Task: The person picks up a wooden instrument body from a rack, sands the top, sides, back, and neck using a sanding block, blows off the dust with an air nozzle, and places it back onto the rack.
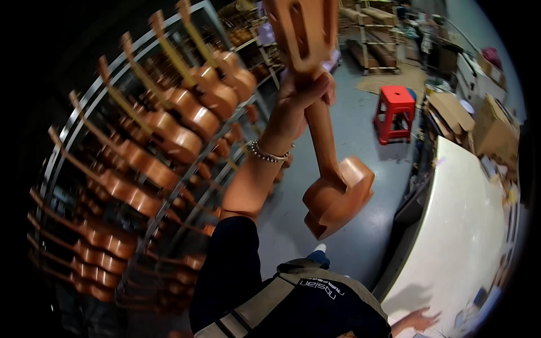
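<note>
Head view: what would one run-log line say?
Left hand: gripping brown wooden guitar-shaped instrument by its neck | Right hand: open, at white table, contact unclear | Leftward: racked brown wooden guitars | Ahead: red plastic stool

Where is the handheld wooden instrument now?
In the head view, the instrument is near the centre, its neck in the left hand, left of the red stool.

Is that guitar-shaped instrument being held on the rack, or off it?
Off: the left hand grips the guitar-shaped instrument by its neck, its body clear of the metal rack.
</note>
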`<state>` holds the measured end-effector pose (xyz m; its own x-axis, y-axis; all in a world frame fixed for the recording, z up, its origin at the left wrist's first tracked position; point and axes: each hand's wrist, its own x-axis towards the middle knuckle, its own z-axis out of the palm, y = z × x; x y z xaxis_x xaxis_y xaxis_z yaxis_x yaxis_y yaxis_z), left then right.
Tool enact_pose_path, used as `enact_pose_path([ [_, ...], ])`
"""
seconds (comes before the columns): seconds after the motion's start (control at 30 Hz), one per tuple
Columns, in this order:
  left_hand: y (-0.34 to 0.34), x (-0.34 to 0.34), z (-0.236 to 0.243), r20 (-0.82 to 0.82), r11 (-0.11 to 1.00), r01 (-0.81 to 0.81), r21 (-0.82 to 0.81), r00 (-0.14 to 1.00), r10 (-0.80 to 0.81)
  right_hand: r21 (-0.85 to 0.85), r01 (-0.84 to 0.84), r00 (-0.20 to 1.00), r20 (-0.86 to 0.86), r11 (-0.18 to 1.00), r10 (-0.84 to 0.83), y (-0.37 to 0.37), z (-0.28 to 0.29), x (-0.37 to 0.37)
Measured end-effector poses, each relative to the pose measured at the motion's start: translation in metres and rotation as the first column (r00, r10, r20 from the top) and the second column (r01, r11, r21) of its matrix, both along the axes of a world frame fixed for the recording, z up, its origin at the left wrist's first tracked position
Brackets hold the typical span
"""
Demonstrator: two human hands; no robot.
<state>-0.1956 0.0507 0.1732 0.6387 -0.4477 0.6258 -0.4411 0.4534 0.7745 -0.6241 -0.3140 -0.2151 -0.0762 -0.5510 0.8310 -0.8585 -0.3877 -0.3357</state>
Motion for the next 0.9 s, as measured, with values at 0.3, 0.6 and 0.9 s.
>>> enact_pose_path([
  [0.3,0.137,-0.119,-0.097,-0.185,0.577,-0.793,-0.192,0.607,0.773,0.256,-0.897,0.433,0.357,0.36,0.828,0.116,0.056,0.252],
  [0.6,0.307,-0.268,-0.026,-0.249,-0.192,-0.973,-0.125,-0.157,0.956,0.49,-0.871,0.087,0.068,0.043,0.994,0.195,-0.045,0.284],
  [0.9,0.522,-0.362,0.079,-0.078,-0.482,-0.865,-0.139,-0.476,0.876,0.607,-0.736,-0.23,0.192,-0.3,0.954,0.358,-0.029,0.363],
])
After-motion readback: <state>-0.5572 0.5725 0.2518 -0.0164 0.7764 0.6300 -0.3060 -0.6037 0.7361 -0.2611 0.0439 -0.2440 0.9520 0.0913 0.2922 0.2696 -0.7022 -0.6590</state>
